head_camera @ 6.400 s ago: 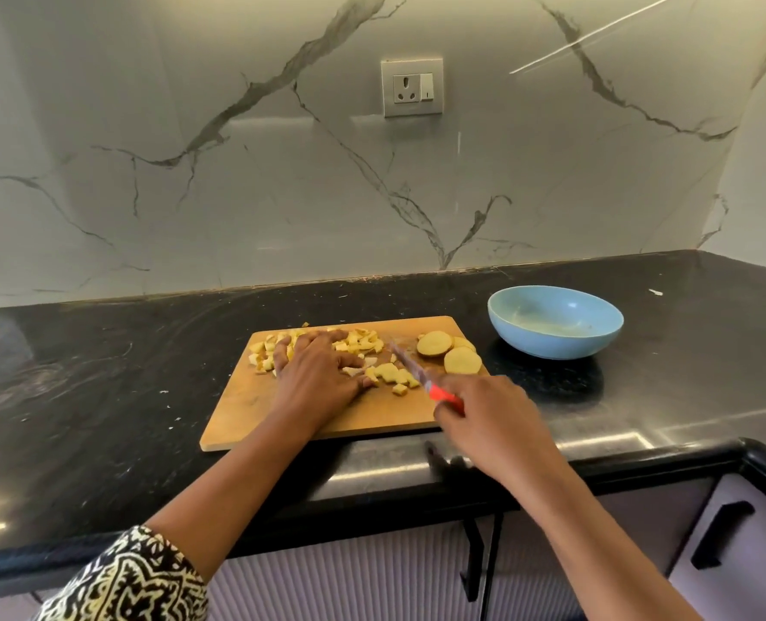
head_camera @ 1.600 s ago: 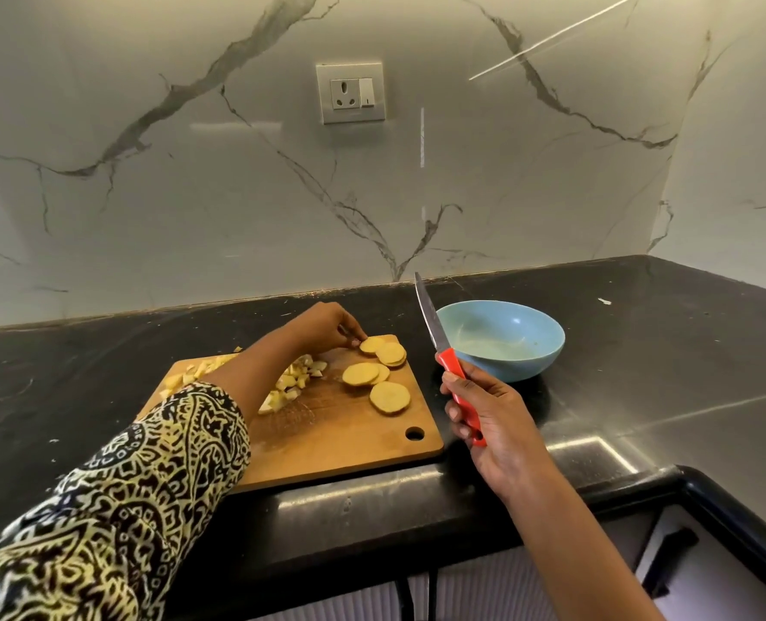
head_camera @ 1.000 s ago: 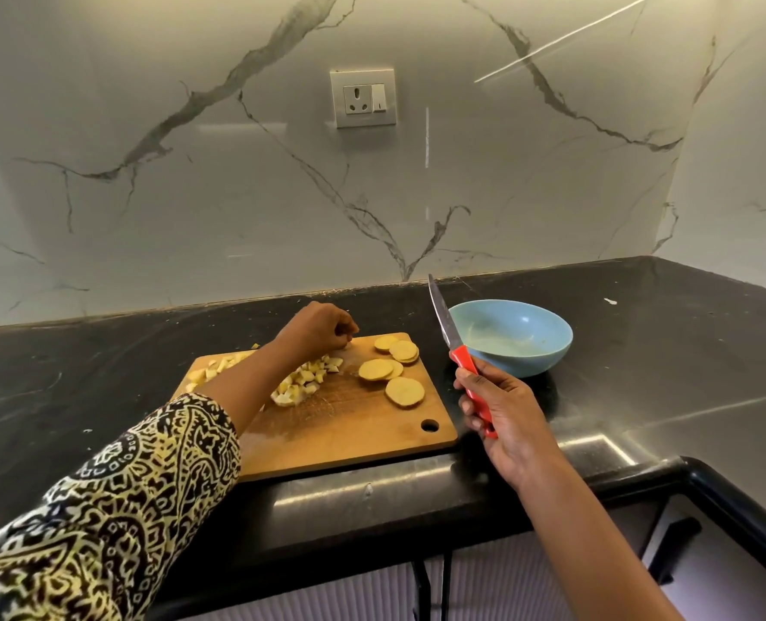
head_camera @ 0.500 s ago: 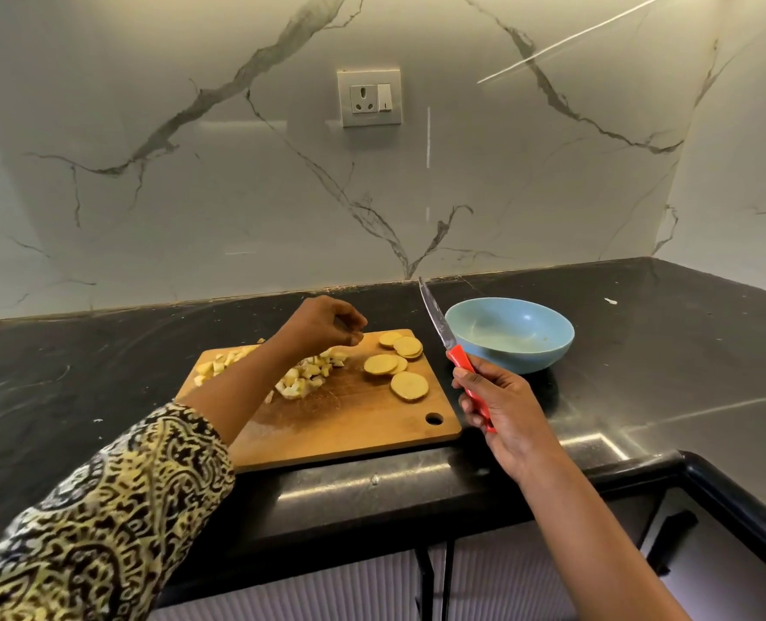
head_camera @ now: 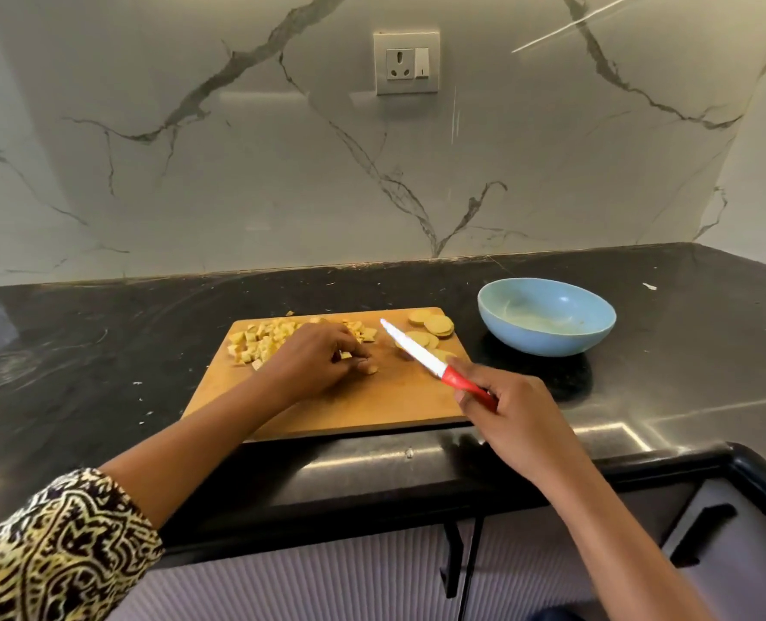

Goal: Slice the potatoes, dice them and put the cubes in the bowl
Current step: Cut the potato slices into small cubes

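The potato cubes [head_camera: 264, 340] lie heaped on the cutting board [head_camera: 372, 410], partly under and just beyond the left grip [head_camera: 314, 360]. Its fingers are curled down and appear to pinch a small cube, and another loose piece lies just past the fingertips. Half a second ago that grip hung bunched above the board's far edge; now it has dropped among the cubes. The right grip [head_camera: 511, 419], wrapped round the red handle of the knife [head_camera: 417, 351], has swung in too. The blade stood upright near the bowl a moment ago and now slants low over the board, tip pointing away between the two grips. Under and beyond the blade sit the uncut potato slices [head_camera: 434, 327] (whether steel touches them I cannot tell). I judge another round of dicing is about to start. The blue bowl [head_camera: 546, 342] stands on the dark worktop [head_camera: 103, 351] beyond the right grip, just beside the board. No cubes show inside it, so the transfer lies ahead. Nothing bars the way there, though the left fingertips sit near the blade. A wall socket [head_camera: 407, 62] hangs well behind.
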`<state>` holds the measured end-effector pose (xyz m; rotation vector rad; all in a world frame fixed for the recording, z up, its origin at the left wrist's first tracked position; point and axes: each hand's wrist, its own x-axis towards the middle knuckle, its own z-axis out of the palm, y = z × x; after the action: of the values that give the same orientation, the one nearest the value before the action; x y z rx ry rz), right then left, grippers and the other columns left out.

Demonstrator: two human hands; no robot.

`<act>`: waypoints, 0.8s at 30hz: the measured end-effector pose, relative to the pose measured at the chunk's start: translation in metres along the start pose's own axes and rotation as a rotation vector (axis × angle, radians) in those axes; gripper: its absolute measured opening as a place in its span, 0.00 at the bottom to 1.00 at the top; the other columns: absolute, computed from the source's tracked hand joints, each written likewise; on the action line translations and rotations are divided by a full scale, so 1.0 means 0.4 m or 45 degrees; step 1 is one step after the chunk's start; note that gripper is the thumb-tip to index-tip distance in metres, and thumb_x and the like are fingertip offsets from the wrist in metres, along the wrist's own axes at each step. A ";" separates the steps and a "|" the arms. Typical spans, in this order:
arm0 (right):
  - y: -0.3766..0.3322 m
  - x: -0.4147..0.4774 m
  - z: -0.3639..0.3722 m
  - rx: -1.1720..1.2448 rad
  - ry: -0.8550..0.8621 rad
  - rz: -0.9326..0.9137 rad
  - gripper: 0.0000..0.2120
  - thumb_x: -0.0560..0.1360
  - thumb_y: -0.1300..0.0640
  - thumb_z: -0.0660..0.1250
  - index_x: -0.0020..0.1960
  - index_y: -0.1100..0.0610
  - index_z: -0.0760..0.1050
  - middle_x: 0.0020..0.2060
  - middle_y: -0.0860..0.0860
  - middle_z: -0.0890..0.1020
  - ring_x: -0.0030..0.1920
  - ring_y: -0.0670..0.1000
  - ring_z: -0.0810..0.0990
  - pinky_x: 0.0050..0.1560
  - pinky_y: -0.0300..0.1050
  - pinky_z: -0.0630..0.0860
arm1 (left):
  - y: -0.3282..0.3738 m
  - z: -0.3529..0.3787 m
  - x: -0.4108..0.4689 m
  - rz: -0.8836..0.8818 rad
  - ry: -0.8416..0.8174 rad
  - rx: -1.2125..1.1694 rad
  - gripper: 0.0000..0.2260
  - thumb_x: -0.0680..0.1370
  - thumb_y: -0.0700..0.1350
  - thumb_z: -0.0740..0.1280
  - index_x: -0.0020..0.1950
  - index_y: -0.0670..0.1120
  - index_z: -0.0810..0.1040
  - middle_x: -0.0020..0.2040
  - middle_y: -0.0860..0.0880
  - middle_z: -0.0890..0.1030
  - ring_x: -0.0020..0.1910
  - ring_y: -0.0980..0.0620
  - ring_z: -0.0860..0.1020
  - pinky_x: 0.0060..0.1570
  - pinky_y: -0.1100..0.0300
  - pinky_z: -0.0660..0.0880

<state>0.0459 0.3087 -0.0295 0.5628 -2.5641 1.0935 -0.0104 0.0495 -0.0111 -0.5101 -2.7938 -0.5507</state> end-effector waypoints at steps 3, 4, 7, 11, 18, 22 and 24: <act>-0.032 -0.014 -0.010 -0.270 -0.027 -0.144 0.21 0.78 0.53 0.65 0.70 0.42 0.68 0.42 0.39 0.79 0.37 0.41 0.75 0.38 0.32 0.71 | 0.000 0.000 -0.016 0.113 0.076 0.111 0.13 0.76 0.47 0.69 0.60 0.48 0.80 0.54 0.50 0.82 0.47 0.57 0.77 0.48 0.65 0.73; -0.040 -0.013 -0.014 -0.326 -0.037 -0.178 0.21 0.78 0.52 0.64 0.70 0.42 0.68 0.46 0.40 0.81 0.39 0.41 0.76 0.39 0.32 0.72 | -0.006 -0.001 -0.027 0.153 0.123 0.122 0.13 0.76 0.47 0.69 0.60 0.48 0.81 0.54 0.50 0.82 0.48 0.57 0.77 0.49 0.64 0.74; -0.063 0.001 -0.020 -0.454 -0.086 -0.220 0.20 0.79 0.51 0.62 0.70 0.41 0.68 0.51 0.43 0.82 0.44 0.44 0.79 0.45 0.40 0.78 | -0.028 -0.008 -0.060 0.286 0.098 0.192 0.15 0.77 0.57 0.62 0.59 0.53 0.81 0.56 0.54 0.82 0.56 0.55 0.76 0.52 0.56 0.76; -0.086 0.028 -0.023 -0.559 -0.168 -0.250 0.19 0.80 0.50 0.61 0.70 0.40 0.68 0.51 0.43 0.83 0.41 0.43 0.78 0.42 0.39 0.77 | -0.021 -0.004 -0.070 0.363 -0.053 0.389 0.24 0.77 0.64 0.49 0.62 0.58 0.77 0.61 0.60 0.78 0.61 0.54 0.72 0.55 0.52 0.72; -0.087 0.049 -0.017 -0.583 -0.266 -0.261 0.18 0.80 0.51 0.59 0.69 0.41 0.70 0.48 0.43 0.82 0.37 0.43 0.75 0.38 0.38 0.74 | -0.033 0.004 -0.067 0.366 -0.051 0.316 0.29 0.77 0.68 0.43 0.62 0.58 0.78 0.60 0.61 0.79 0.57 0.56 0.71 0.51 0.49 0.74; -0.093 0.078 -0.005 -0.637 -0.334 -0.295 0.18 0.81 0.53 0.59 0.69 0.44 0.71 0.47 0.45 0.82 0.37 0.44 0.73 0.36 0.38 0.69 | -0.036 0.000 -0.064 0.370 -0.044 0.264 0.27 0.77 0.68 0.46 0.61 0.59 0.78 0.57 0.62 0.80 0.55 0.57 0.71 0.49 0.49 0.74; -0.103 0.091 0.015 -0.695 -0.395 -0.324 0.17 0.81 0.55 0.58 0.69 0.47 0.72 0.44 0.48 0.79 0.38 0.46 0.73 0.35 0.40 0.67 | -0.035 -0.002 -0.064 0.385 -0.028 0.265 0.27 0.77 0.67 0.46 0.60 0.58 0.78 0.55 0.62 0.81 0.53 0.56 0.73 0.47 0.48 0.74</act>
<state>0.0320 0.2697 0.0071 0.9260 -2.7746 0.2108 0.0078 0.0296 -0.0224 -0.8733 -2.6793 -0.1882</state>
